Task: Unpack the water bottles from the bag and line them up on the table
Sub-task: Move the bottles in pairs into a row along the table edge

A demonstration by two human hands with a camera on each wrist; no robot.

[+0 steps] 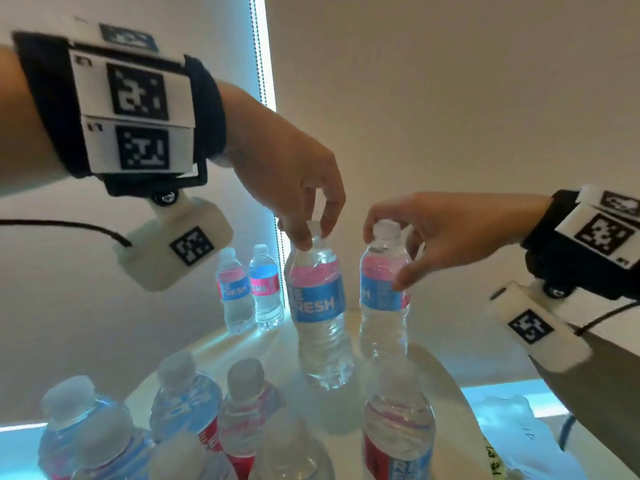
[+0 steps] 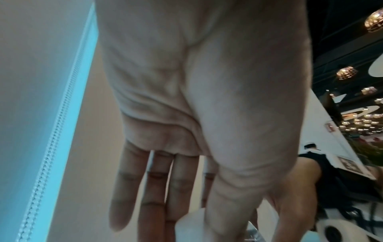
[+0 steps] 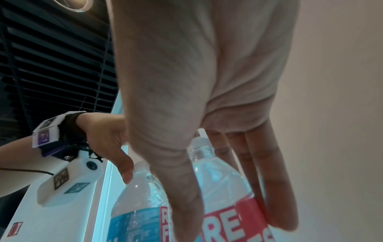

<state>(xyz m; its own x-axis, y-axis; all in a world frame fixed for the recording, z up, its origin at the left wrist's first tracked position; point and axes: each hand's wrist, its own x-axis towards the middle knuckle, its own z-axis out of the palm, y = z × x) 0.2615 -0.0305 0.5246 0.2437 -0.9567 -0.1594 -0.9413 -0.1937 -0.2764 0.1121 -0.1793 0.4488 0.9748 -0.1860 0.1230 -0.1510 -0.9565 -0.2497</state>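
So both hands are on upright bottles mid-frame, left hand [image 1: 294, 188] pinching the cap of the tilted bottle [image 1: 320, 306], right hand [image 1: 446, 230] wrapped round its neighbour [image 1: 382, 292], table [image 1: 446, 382] straight below, two lined bottles [image 1: 251, 289] behind-left.

A pale round table [image 1: 446, 372] carries upright water bottles [image 1: 249, 289], near and far.

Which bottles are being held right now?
Only the two middle ones: the left hand pinches one bottle's neck; the right hand grips its neighbour.
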